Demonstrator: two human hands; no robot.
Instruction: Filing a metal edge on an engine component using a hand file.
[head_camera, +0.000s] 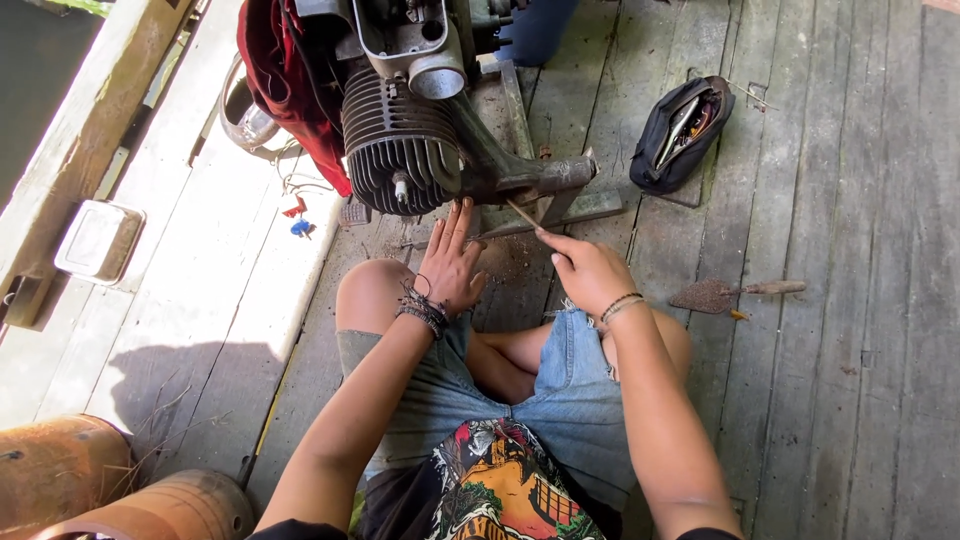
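Printed fabric (500, 490) in red, green and black is being seen at the six o'clock edge, with denim shorts (560, 390) just above it over crossed legs. Both forearms are being stretched toward twelve o'clock. The left hand (452, 265) is being held flat and open, fingers spread and pointing up, its fingertips touching or almost touching the underside of a dark engine (400, 140); nothing is being gripped by it, and dark bracelets (422, 308) are being worn at its wrist. The right hand (590, 272) is being closed in a pinch around a thin stick-like tool (522, 213), whose far end is being pointed at the grey metal bracket (545, 178) under the engine, at about twelve o'clock from the hands. Whether the tip is touching the bracket cannot be told.

A red cloth (290, 80) is being draped over the engine at eleven o'clock. A black pouch (680, 130), oblong and unzipped, is lying on the grey floorboards (860, 300) at one o'clock, with pale and red items showing inside. A rusty trowel (730, 293) is lying at three o'clock, near the right wrist. A pale rectangular tin (98, 240) is resting at nine o'clock on lighter planks. Two rust-brown cylinders (100, 490) are lying at seven o'clock. Small red and blue bits (297, 218) are lying at ten o'clock.
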